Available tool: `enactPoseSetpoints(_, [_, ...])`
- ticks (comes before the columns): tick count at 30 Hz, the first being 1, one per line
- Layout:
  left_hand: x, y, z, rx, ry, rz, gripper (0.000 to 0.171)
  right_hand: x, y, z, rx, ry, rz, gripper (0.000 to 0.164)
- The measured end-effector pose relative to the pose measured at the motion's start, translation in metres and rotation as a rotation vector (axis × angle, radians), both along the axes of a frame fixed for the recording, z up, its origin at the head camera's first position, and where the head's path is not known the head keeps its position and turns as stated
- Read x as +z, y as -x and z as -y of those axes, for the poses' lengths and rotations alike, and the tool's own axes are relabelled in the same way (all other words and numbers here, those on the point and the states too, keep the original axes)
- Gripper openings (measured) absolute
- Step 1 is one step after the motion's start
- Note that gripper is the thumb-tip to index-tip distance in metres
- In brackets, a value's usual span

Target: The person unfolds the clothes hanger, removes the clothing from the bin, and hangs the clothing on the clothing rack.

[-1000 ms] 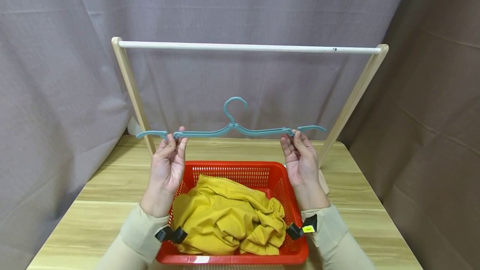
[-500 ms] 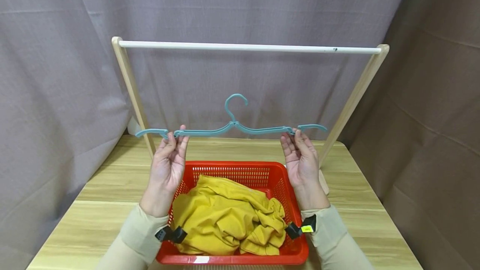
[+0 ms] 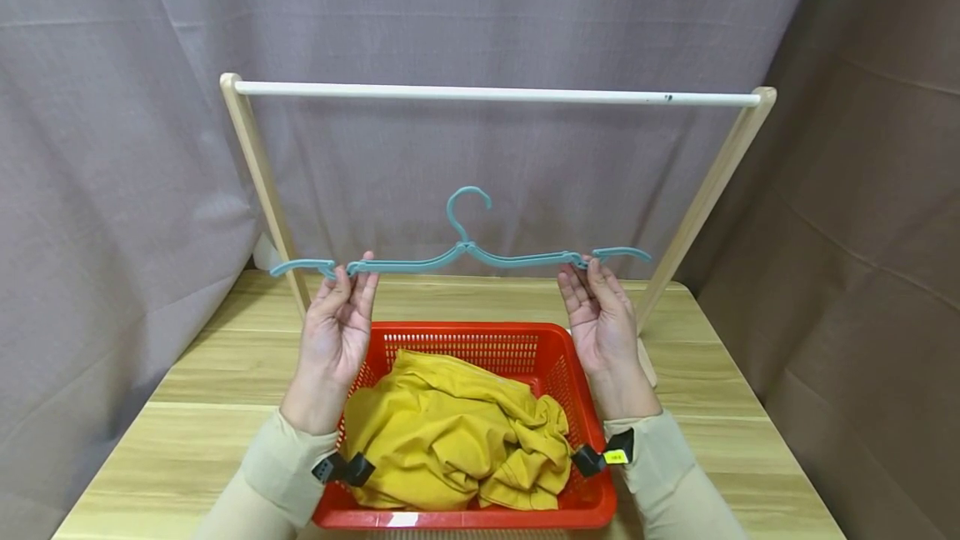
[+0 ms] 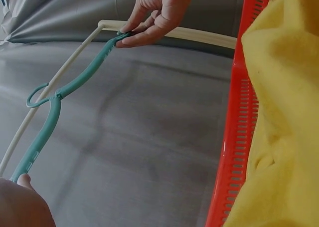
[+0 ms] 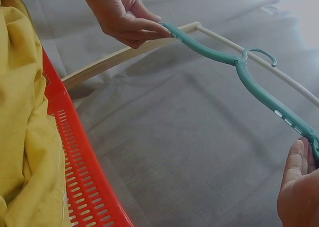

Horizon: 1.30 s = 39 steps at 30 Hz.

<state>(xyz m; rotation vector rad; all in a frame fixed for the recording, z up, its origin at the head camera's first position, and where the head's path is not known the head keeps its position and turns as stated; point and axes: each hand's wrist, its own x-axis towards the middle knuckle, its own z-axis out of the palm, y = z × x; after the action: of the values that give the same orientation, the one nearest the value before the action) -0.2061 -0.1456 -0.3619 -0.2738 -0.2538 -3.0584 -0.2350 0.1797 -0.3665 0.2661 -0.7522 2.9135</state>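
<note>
A teal folding clothes hanger (image 3: 408, 267) is held up level in front of the rack, its hook at the top. My left hand (image 3: 335, 336) pinches the left arm of the hanger between thumb and fingers, at the joint by its end piece. At the matching joint on the other side, my right hand (image 3: 604, 336) pinches the right arm. Both end pieces stick out past the hands. Small slots show along the hanger's arms in the wrist views. Below the hands, crumpled yellow cloth (image 3: 450, 432) lies in a red plastic basket (image 3: 517, 518).
A rack with a white rail (image 3: 450, 92) and wooden side posts (image 3: 708, 190) stands behind the hanger. The basket sits on a wood-grain table (image 3: 202, 423). Grey curtain (image 3: 525, 15) hangs behind, with a brownish one (image 3: 862, 190) at the right.
The hanger's hook has risen slightly in the head view since a second ago. Both hands keep the same pinch at nearly the same spots. The cloth and basket stay put.
</note>
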Motion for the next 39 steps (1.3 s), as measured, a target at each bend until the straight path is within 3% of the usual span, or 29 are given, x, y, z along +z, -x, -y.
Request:
enactPoseSetpoints(8, [0.000,-0.001,-0.001,0.025,0.000,0.018,0.015,0.000,-0.002,-0.003,0.071,-0.017,0.024,0.012])
enactPoseSetpoints(12, [-0.001,-0.002,-0.001,0.039,0.055,0.025,0.013,0.002,-0.003,-0.004,0.079,-0.021,0.033,0.012])
enactPoseSetpoints(19, [-0.004,-0.002,-0.002,0.083,0.251,0.037,0.009,0.004,-0.003,-0.007,0.055,-0.022,0.040,0.011])
enactPoseSetpoints(24, [-0.004,-0.001,-0.001,0.084,0.248,0.039,0.009,0.002,-0.004,-0.009,0.095,-0.048,0.031,0.013])
enactPoseSetpoints(34, [-0.005,0.000,0.000,0.094,0.237,0.035,0.012,-0.004,-0.007,-0.013,0.315,-0.269,-0.051,0.025])
enactPoseSetpoints(39, [-0.005,0.000,0.001,0.097,0.219,0.038,0.010,-0.004,-0.012,-0.012,0.423,-0.499,-0.161,0.027])
